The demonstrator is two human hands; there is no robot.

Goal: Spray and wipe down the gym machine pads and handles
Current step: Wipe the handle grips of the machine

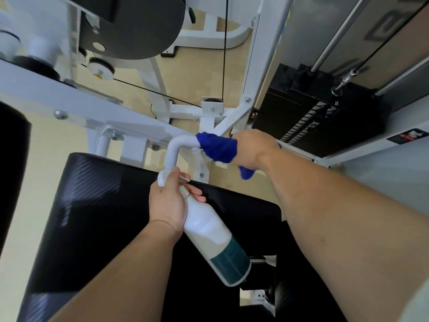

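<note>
1. Spray bottle (pixel 209 228): nearest item, held slanted above the black pad (pixel 92 205). The left hand (pixel 167 205) is curled round its neck. The plastic is rigid and smooth, probably light; hold it at the neck.
2. Pad: upholstered, likely yielding and slippery once wet.
3. Blue cloth (pixel 218 148): soft and limp. The right hand (pixel 253 147) clamps it round the white handle (pixel 174 149), beyond the pad.
4. Handle: stiff tube fixed to the frame. An encircling grip suits it.

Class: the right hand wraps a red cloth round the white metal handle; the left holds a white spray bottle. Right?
No. The head view shows a blue cloth, not red; the right hand wraps it round the white metal handle.
</note>
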